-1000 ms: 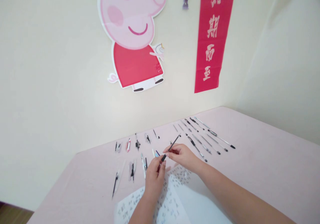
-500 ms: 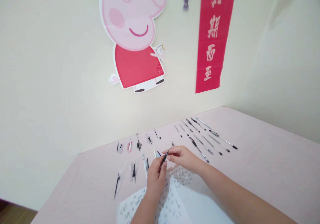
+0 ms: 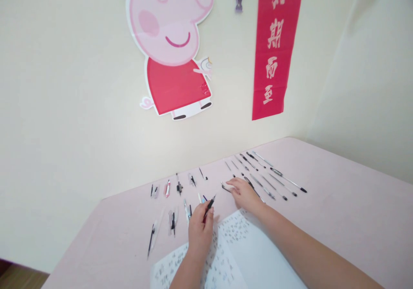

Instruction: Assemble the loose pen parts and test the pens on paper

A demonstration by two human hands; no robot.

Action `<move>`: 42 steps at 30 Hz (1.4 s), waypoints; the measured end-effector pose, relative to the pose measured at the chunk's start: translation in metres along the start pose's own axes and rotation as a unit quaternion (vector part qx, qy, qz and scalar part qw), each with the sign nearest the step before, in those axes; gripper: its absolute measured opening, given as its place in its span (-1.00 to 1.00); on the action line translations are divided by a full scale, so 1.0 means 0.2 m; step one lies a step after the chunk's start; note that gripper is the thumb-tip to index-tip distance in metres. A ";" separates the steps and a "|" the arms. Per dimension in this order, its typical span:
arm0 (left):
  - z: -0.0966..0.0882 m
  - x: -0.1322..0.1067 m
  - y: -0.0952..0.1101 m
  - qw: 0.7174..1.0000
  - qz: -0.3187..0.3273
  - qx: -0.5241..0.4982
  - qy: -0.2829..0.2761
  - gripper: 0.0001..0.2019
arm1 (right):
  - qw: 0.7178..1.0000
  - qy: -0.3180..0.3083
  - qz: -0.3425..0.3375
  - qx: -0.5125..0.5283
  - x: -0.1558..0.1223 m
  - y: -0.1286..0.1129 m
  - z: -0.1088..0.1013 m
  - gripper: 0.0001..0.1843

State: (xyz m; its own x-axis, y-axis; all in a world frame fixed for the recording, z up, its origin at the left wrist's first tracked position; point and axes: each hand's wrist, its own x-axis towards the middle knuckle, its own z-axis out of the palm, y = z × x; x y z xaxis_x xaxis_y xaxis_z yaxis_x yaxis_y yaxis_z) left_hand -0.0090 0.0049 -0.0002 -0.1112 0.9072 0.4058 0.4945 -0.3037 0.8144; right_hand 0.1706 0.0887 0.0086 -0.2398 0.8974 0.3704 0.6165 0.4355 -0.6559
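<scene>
In my left hand (image 3: 199,226) is a black pen (image 3: 210,204), its pointed end tilted up and to the right past my fingers. My right hand (image 3: 245,193) hovers over the table to the right, thumb and fingertips apart around the near end of a small dark-and-clear pen part (image 3: 225,187). Whether the fingertips touch that piece I cannot tell. Below both hands lie handwritten paper sheets (image 3: 237,227). Just beyond my left hand are a light-blue pen piece (image 3: 186,210) and other slim parts, partly hidden by the hand.
Taken-apart pens lie in groups on the left, among them a black refill (image 3: 150,239) and a pink-white piece (image 3: 167,189). Several whole pens and refills, such as a long pen (image 3: 288,179), lie in rows at right. The pink table (image 3: 338,220) meets the wall behind.
My right hand has left the pen and moved right and slightly away from me, to the small pen part. My left hand keeps the pen in nearly the same place.
</scene>
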 end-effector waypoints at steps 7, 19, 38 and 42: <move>0.00 0.00 0.00 1.000 0.010 0.019 -0.005 -0.74 | 0.987 -0.110 -0.008 -0.118 -0.04 0.04 0.10 -0.53; 0.02 -0.01 0.00 0.999 0.015 0.033 -0.036 -0.73 | 0.980 -0.125 0.022 -0.153 -0.02 0.01 0.12 -0.45; 0.01 0.00 -0.01 0.999 0.007 0.002 -0.038 -0.72 | 0.966 -0.090 -0.222 -0.095 -0.06 -0.03 0.11 -0.73; 0.01 0.00 -0.02 1.000 -0.010 -0.003 -0.015 -0.72 | 0.962 -0.076 -0.250 -0.072 -0.06 -0.04 0.11 -0.74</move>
State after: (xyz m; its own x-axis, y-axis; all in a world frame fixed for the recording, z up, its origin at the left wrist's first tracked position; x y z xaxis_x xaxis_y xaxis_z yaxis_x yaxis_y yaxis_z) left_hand -0.0097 0.0063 -0.0049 -0.0956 0.9211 0.3773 0.4877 -0.2871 0.8244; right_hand 0.1525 0.0748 -0.0044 -0.6346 0.5825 0.5080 0.4905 0.8114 -0.3177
